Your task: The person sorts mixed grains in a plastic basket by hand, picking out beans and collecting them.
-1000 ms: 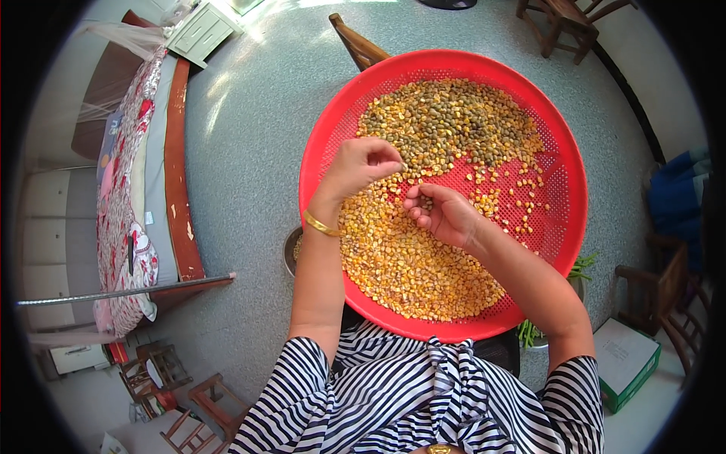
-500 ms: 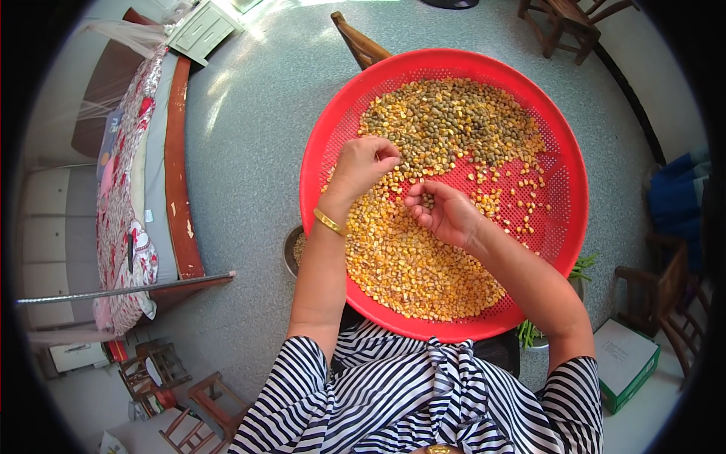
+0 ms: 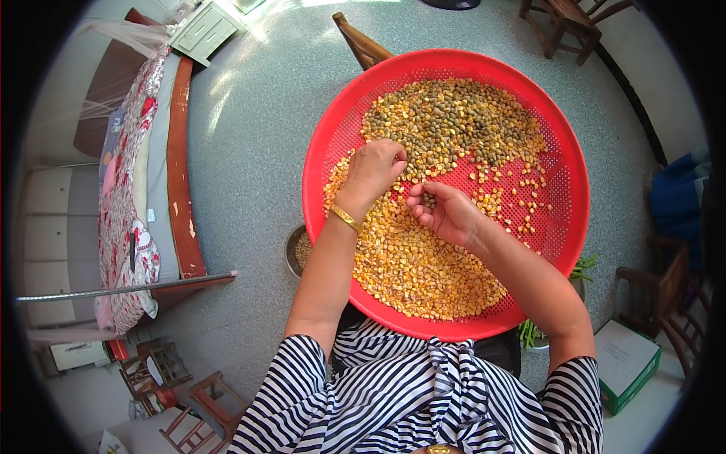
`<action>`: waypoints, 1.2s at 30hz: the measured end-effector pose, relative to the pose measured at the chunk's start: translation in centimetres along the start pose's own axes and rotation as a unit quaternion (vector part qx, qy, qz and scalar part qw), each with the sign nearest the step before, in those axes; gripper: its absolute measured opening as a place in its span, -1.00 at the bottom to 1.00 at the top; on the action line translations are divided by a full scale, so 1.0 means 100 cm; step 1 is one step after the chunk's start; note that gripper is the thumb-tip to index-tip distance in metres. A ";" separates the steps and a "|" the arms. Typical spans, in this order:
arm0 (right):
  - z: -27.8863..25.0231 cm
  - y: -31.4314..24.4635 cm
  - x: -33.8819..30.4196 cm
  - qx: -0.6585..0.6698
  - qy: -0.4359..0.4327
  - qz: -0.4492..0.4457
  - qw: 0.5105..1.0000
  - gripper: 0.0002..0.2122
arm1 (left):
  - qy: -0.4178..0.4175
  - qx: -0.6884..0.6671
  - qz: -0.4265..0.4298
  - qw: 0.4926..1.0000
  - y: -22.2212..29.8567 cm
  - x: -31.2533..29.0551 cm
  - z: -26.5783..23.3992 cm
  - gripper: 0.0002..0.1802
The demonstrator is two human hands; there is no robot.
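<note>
A large round red perforated tray [image 3: 321,151] lies before me. In its near half spreads a wide pile of yellow corn kernels [image 3: 431,276]. Brownish-green beans mixed with corn make the far pile [image 3: 461,121]. At the near left edge of that mix, my left hand [image 3: 374,170] is closed in a pinch; whatever sits between its fingertips is hidden. My right hand [image 3: 456,217], palm turned up and fingers curled, cups several brownish-green beans [image 3: 429,200] just above the corn, close to the left hand.
A metal bowl of grain [image 3: 296,253] stands below the tray's left edge. Green stalks [image 3: 531,333] poke out at its lower right. A bed [image 3: 128,204] is on the left, a green-sided box [image 3: 626,363] at lower right, and a wooden chair [image 3: 567,26] at far right.
My left hand has shifted a little to the right along the mixed pile, still pinched. The right hand stays nearly where it was, cupping the beans.
</note>
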State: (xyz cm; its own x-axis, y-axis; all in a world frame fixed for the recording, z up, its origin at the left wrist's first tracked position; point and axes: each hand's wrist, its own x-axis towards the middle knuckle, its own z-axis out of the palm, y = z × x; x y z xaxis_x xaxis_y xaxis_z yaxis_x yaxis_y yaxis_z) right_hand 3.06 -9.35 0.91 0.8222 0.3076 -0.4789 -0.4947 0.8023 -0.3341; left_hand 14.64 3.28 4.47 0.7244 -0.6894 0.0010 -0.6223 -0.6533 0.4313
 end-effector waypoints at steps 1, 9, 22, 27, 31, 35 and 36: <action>0.000 0.000 0.000 0.000 -0.001 -0.001 1.000 -0.76 | 0.000 0.001 0.001 1.000 0.000 0.000 -0.002 -0.88; 0.004 -0.001 -0.001 0.021 0.003 -0.012 1.000 -0.77 | -0.067 -0.475 -0.047 0.876 0.006 -0.006 -0.035 -0.87; 0.004 0.000 -0.001 0.000 0.009 -0.006 1.000 -0.77 | -0.040 -0.142 -0.067 0.987 -0.001 -0.002 -0.010 -0.84; 0.003 0.000 -0.001 -0.009 0.015 -0.004 1.000 -0.80 | -0.049 -0.054 -0.034 0.997 0.001 0.000 -0.003 -0.85; 0.003 0.000 -0.002 -0.004 0.004 -0.005 1.000 -0.80 | -0.029 -0.053 -0.047 0.997 0.000 -0.001 -0.004 -0.85; 0.006 0.000 -0.001 -0.004 0.010 -0.005 1.000 -0.82 | 0.019 -0.125 -0.076 0.989 -0.010 0.000 -0.014 -0.85; 0.005 0.001 0.000 -0.001 0.007 -0.002 1.000 -0.82 | 0.021 -0.206 -0.079 0.975 -0.016 0.000 -0.016 -0.85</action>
State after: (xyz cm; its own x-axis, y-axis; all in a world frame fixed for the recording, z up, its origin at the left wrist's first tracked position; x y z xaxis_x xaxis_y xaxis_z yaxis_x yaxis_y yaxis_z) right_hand 3.14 -9.04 1.32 0.8202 0.2974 -0.4887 -0.4919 0.8027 -0.3372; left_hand 16.08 4.81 5.22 0.8184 -0.5714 -0.0606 -0.3370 -0.5627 0.7548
